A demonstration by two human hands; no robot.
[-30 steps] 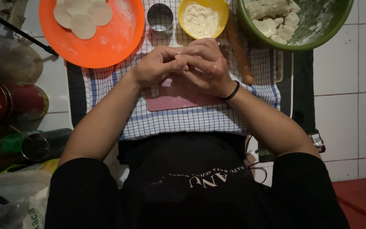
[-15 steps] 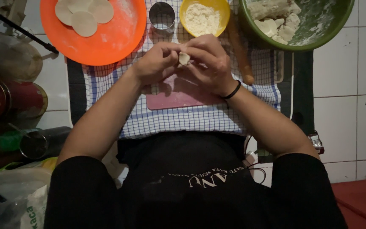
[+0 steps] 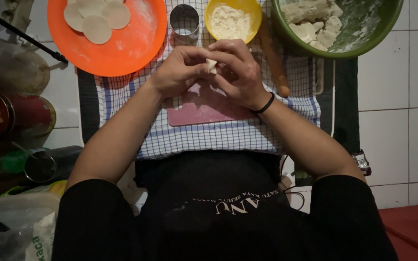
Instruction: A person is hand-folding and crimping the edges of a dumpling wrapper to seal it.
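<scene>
Dough piece [image 3: 211, 65]: a small pale piece of dough is pinched between the fingertips of both hands, above the pink board and just below the yellow bowl.
Checked cloth [image 3: 209, 135]: a blue-and-white checked cloth is spread beneath the pink board, over a dark mat.
Orange plate [image 3: 131, 46]: a round orange plate is set up and to the left of the pink board; flat pale dough discs [image 3: 97, 17] are laid on its upper left part.
Green bowl [image 3: 364, 41]: a green bowl is placed up and to the right of the pink board, with pale dough lumps [image 3: 315, 21] inside.
Pink board [image 3: 204, 108]: a flat pink board is laid on the cloth, partly covered by the hands.
Plastic bag [image 3: 25, 232]: a whitish package with green lettering is seen far down and to the left of the pink board; its wording is left unread.
Yellow bowl [image 3: 231, 19]: a yellow bowl holding white flour is set straight above the pink board.
Rolling pin [image 3: 273, 60]: a wooden pin is laid just right of the hands, at the board's upper right.
Left hand [image 3: 177, 72]: curled closed, fingertips pinched on the dough piece.
Right hand [image 3: 240, 72]: curled closed, fingertips pinched on the same dough piece; a black band is worn at the wrist.
Metal cutter [image 3: 184, 20]: a round metal ring is stood between the orange plate and the yellow bowl, above the pink board.
</scene>
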